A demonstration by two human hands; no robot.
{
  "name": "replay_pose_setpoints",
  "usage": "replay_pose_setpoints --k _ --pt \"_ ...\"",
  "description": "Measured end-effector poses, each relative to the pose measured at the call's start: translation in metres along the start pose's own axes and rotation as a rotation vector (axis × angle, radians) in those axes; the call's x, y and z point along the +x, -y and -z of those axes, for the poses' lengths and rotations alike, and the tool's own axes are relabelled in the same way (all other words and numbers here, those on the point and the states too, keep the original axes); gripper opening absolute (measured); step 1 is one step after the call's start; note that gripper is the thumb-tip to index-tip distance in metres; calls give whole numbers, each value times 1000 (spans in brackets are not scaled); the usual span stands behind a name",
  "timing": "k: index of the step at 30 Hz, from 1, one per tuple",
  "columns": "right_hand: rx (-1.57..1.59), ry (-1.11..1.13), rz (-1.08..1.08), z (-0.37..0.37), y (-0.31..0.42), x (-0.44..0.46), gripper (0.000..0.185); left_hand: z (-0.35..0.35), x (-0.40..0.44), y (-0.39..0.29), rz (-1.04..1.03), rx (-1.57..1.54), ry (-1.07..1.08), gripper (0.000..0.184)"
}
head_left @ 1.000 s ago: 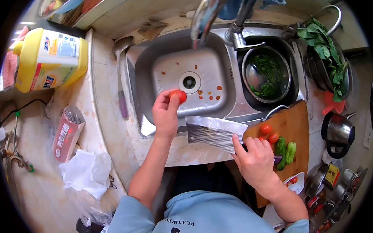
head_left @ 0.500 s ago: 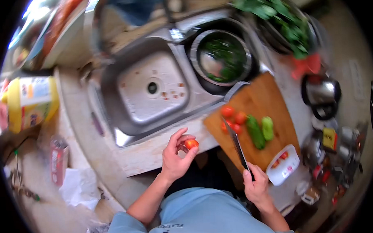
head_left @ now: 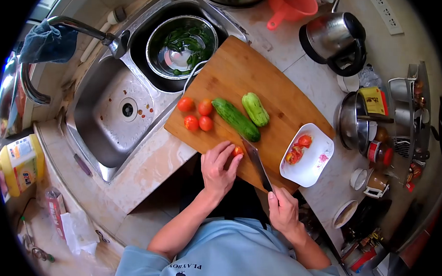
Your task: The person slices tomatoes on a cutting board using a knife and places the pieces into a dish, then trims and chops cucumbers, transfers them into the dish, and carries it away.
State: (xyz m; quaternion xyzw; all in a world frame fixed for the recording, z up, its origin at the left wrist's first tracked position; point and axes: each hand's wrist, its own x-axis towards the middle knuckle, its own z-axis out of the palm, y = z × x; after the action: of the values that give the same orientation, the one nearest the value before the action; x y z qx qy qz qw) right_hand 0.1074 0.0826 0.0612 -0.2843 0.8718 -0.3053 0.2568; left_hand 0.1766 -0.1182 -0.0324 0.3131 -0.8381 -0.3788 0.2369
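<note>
My left hand point(head_left: 219, 168) is closed around a small tomato point(head_left: 237, 151) at the near edge of the wooden cutting board point(head_left: 288, 104). In my right hand point(head_left: 283, 210) is a kitchen knife point(head_left: 257, 164), its blade angled up and left beside that tomato. Several whole tomatoes point(head_left: 205, 107) sit at the board's left side. A dark green cucumber point(head_left: 236, 120) and a paler, shorter green vegetable point(head_left: 255, 109) lie just beyond the knife tip. Right of the knife, a white bowl point(head_left: 313, 170) contains cut tomato pieces point(head_left: 299, 149).
The steel sink point(head_left: 91, 111) lies to the left, and a metal bowl of greens point(head_left: 152, 55) stands in its second basin. An electric kettle point(head_left: 330, 34) and a red plastic scoop point(head_left: 294, 6) are at the back right. Pots point(head_left: 349, 119) and jars crowd the right side.
My left hand has brought the tomato from over the counter edge down to the board, near the blade. The view has swung to the right.
</note>
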Motion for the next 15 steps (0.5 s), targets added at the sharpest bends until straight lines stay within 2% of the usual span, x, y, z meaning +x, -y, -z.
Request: replay_pose_setpoints --k 6,10,15 --pt "-14 21 48 -1 1 9 24 -8 -12 4 181 -138 -77 21" --pt "-49 29 85 0 1 8 26 -8 -12 7 71 -93 -111 19" --pt "-133 54 110 2 1 5 27 -12 -11 8 56 -91 -141 20"
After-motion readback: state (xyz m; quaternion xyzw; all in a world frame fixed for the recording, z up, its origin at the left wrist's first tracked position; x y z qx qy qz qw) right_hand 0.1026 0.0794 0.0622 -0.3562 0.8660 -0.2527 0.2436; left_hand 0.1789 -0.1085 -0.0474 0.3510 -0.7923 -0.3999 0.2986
